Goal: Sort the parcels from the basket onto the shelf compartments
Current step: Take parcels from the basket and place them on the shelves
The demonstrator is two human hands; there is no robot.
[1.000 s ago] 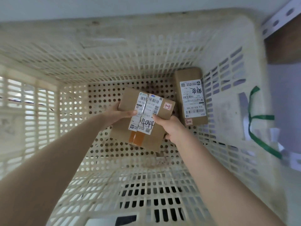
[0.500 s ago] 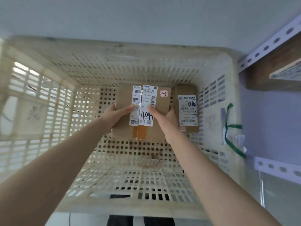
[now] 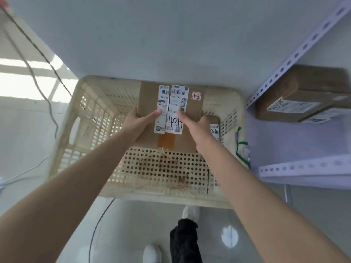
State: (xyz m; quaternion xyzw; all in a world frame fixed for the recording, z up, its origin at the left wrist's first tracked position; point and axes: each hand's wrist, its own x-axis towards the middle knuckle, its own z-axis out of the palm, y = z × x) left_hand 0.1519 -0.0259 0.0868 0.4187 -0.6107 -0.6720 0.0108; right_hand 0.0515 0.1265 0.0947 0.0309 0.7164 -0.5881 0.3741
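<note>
A brown cardboard parcel (image 3: pixel 148 95) with white shipping labels, "4044" in black marker and a red "1-2" sticker hangs above the cream plastic basket (image 3: pixel 66 130). My left hand (image 3: pixel 138 122) grips its left edge, thumb on the label. My right hand (image 3: pixel 193 124) grips its right edge, thumb on the label too. A second brown parcel (image 3: pixel 215 128) lies in the basket's right corner, mostly hidden behind my right wrist. To the right stands the white metal shelf (image 3: pixel 303 166).
A large brown box (image 3: pixel 307 92) with labels sits in a shelf compartment at the right. A black cable (image 3: pixel 47 59) runs along the floor at the left, another (image 3: pixel 98 223) near my feet. My white shoes (image 3: pixel 190 212) stand below the basket.
Both hands have lifted the parcel up out of the basket's bottom toward the rim. My head has pulled back, so the whole basket, shelf and floor came into view.
</note>
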